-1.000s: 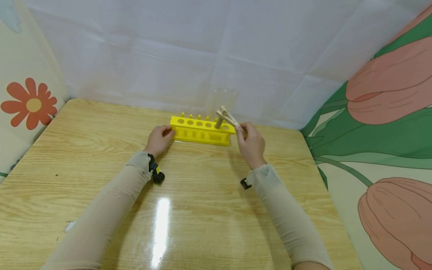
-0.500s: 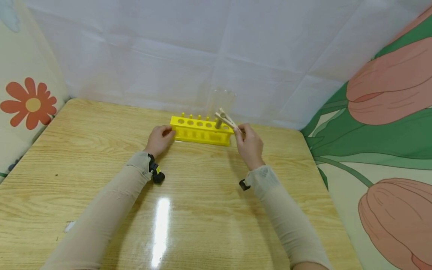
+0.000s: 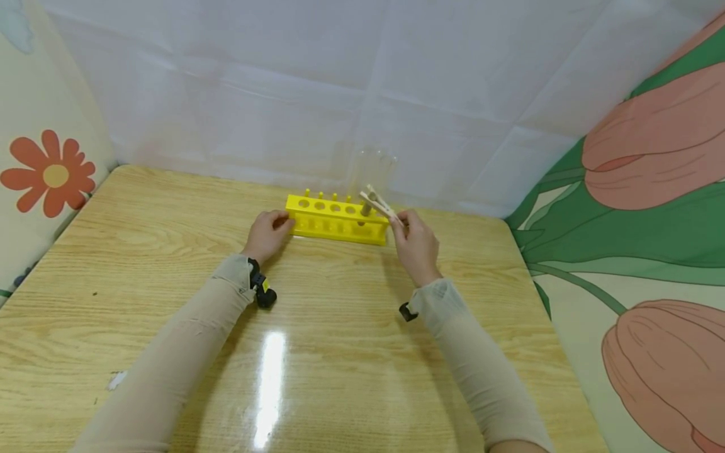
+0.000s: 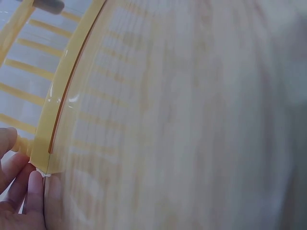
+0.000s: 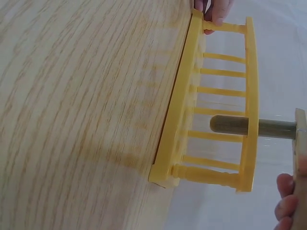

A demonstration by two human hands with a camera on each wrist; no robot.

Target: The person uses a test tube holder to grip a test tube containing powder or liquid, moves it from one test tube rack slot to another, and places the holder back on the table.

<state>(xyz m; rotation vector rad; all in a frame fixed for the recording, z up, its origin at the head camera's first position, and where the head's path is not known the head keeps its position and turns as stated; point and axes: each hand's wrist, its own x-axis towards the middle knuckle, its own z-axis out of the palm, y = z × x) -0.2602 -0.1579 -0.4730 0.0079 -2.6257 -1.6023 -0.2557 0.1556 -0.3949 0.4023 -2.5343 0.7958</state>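
My left hand (image 3: 267, 236) grips the end post at the left of the yellow test tube rack (image 3: 340, 238), which stands upright on the table. In my right hand (image 3: 418, 248) is a wooden test tube clamp (image 3: 384, 206), its head around a glass test tube. Grey-brown matter fills the lower part of that test tube (image 5: 230, 124). It passes through a hole near the rack's right end. In the right wrist view its rounded bottom hangs between the top plate and the base, apart from the base.
Faint clear glass tubes (image 3: 376, 165) rise behind the rack's right part, before the white cloth (image 3: 272, 94). The wood-grain table (image 3: 340, 352) spreads in front. A small white scrap (image 3: 117, 379) lies at the left. Flower-patterned cloths flank both sides.
My right hand has moved slightly left and down with the clamp. The test tube has sunk through the hole, and its bottom now shows below the top plate. My left hand stays put.
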